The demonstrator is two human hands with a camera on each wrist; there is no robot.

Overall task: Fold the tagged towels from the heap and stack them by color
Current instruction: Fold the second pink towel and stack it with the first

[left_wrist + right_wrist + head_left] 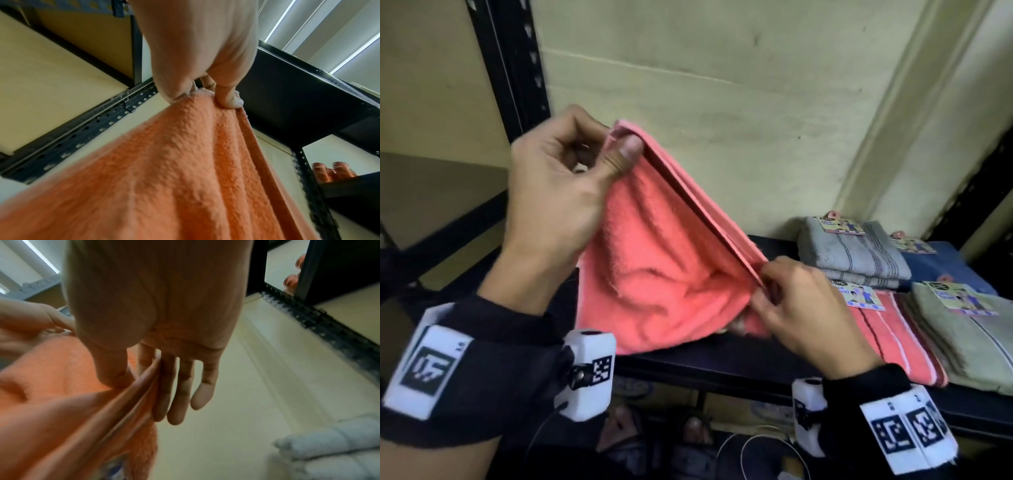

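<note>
Nubby coral terry-cloth towel (661,274), matt black metal shelf (722,363), glossy paper tags (864,298)

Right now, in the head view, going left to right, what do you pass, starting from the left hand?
left hand → coral towel held up → right hand → folded coral towel on the shelf → folded green towel

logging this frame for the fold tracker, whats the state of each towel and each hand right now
coral terry towel: doubled over, held up off the black shelf, not yet stacked
left hand: pinches the towel's upper corner
right hand: pinches the lower end of the same edge
grey striped towels: folded, stacked, tag on top
blue towel: folded, flat, tagged
coral striped towel: folded, flat, tagged
sage green towel: folded, flat, tagged
</note>
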